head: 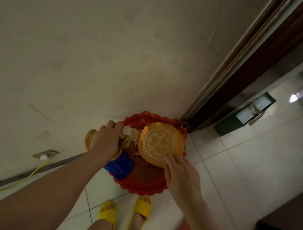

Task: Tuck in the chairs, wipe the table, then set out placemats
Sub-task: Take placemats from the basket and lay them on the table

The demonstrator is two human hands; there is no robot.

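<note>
The person is standing over a red scalloped tray (pixel 143 190) that is sitting on the tiled floor (pixel 235 173), right against the cream wall (pixel 78 48) and just beside the dark brown door frame (pixel 247 73). A round gold placemat (pixel 159 143) with a lacy cut-out border is lying on top of the things in the tray, toward its far right part, tilted slightly up to the camera. The right hand (pixel 179 173) is reaching in from the lower right, its fingers lying nearly straight and a little spread, their tips resting on the near rim of that placemat. The left hand (pixel 105 139) is just to the left of the placemat, apart from it, with its fingers curling round a bunch of pale yellowish pieces (pixel 127 131) at the tray's left edge; what these are is too blurred to tell. A gold rounded edge (pixel 88 137) is showing behind this hand, against the wall. A blue cloth (pixel 120 166) is lying under the left wrist, draping over the tray's near left rim. Two yellow slippers (pixel 142 206) are pointing at the tray from below. On the wall at the left, a yellow cable (pixel 34 173) is running down from a socket (pixel 45 154). A dark boxy bin (pixel 242 114) is standing on the floor past the door frame
</note>
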